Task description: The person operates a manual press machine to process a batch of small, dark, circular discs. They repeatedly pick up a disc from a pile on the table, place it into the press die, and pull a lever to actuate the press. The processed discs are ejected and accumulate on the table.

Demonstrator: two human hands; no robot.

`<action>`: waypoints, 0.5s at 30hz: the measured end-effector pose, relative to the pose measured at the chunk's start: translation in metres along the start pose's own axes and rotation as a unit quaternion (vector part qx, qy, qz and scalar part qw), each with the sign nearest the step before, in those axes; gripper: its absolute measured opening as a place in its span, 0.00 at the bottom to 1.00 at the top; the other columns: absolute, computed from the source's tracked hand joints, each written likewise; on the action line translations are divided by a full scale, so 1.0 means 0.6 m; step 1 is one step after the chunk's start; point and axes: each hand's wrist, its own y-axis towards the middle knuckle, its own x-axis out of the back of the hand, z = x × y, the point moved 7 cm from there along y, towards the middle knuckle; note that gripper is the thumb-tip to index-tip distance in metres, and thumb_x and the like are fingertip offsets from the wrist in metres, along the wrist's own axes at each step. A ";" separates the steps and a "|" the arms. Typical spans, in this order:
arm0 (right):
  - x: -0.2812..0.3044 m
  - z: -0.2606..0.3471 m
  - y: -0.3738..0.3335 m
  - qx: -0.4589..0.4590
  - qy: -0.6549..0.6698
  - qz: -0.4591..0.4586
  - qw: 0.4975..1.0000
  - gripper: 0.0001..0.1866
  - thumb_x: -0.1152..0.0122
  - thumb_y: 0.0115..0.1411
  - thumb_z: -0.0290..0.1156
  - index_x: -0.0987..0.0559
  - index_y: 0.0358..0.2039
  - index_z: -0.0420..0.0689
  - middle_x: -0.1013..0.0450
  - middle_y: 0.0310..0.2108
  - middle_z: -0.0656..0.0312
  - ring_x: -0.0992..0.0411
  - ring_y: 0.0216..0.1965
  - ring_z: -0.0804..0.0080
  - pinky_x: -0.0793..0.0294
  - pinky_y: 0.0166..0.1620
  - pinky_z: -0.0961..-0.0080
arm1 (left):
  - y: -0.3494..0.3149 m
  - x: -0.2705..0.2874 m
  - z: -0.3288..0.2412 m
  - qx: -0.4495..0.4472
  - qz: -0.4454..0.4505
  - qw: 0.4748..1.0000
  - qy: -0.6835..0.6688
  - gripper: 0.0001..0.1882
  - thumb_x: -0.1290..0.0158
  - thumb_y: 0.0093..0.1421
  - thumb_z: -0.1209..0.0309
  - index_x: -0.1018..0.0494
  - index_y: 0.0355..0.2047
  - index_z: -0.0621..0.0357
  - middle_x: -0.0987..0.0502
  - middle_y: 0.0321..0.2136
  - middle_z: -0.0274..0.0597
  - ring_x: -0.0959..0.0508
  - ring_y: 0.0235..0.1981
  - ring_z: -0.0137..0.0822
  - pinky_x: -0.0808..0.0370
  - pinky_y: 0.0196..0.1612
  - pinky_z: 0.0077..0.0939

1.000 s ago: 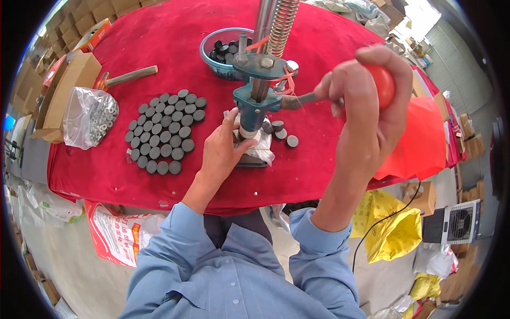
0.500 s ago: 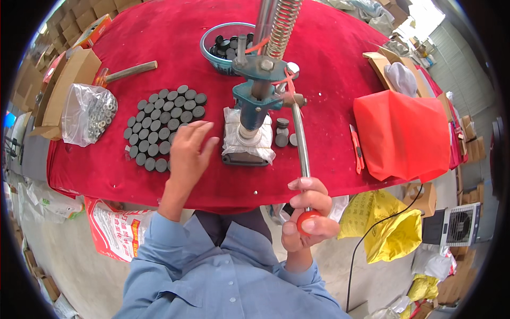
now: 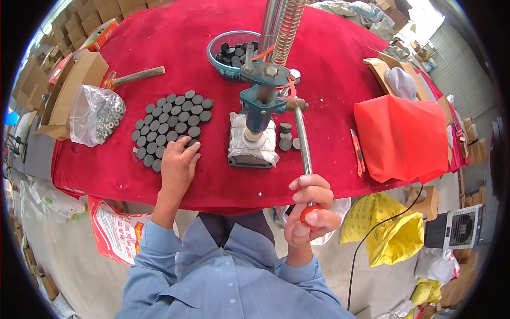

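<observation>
Near the table's front edge, at about six o'clock from the teal hand press (image 3: pixel 260 114), the right hand (image 3: pixel 308 210) is wrapped closed around the red knob (image 3: pixel 309 214) of the press's steel lever (image 3: pixel 303 141), which is pulled down. At nine o'clock from the press, the left hand (image 3: pixel 178 162) lies flat, fingers spread, on the rows of dark round discs (image 3: pixel 170 125), gripping nothing.
</observation>
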 end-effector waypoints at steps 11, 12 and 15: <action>-0.012 0.020 0.142 0.008 0.012 0.060 0.998 0.18 0.40 0.71 0.44 0.34 0.48 0.47 0.29 0.32 0.53 0.26 0.37 0.57 0.21 0.43 0.60 | 0.008 -0.010 -0.001 0.068 -0.009 0.987 -0.143 0.26 0.29 0.52 0.75 0.20 0.53 0.57 0.15 0.42 0.43 0.18 0.38 0.40 0.21 0.43 0.35; -0.015 0.021 0.158 -0.006 -0.004 0.058 0.998 0.19 0.42 0.73 0.47 0.34 0.49 0.47 0.30 0.32 0.53 0.27 0.36 0.59 0.21 0.42 0.61 | 0.020 -0.014 -0.014 0.094 -0.005 0.981 -0.171 0.29 0.29 0.52 0.76 0.22 0.55 0.58 0.15 0.42 0.43 0.18 0.38 0.38 0.20 0.42 0.32; -0.017 0.013 0.205 -0.043 0.019 0.033 0.998 0.14 0.42 0.70 0.34 0.31 0.50 0.41 0.28 0.36 0.56 0.27 0.36 0.69 0.22 0.43 0.70 | 0.051 -0.035 -0.057 0.096 -0.003 0.968 -0.233 0.36 0.28 0.52 0.76 0.28 0.61 0.60 0.14 0.42 0.44 0.16 0.37 0.35 0.19 0.43 0.30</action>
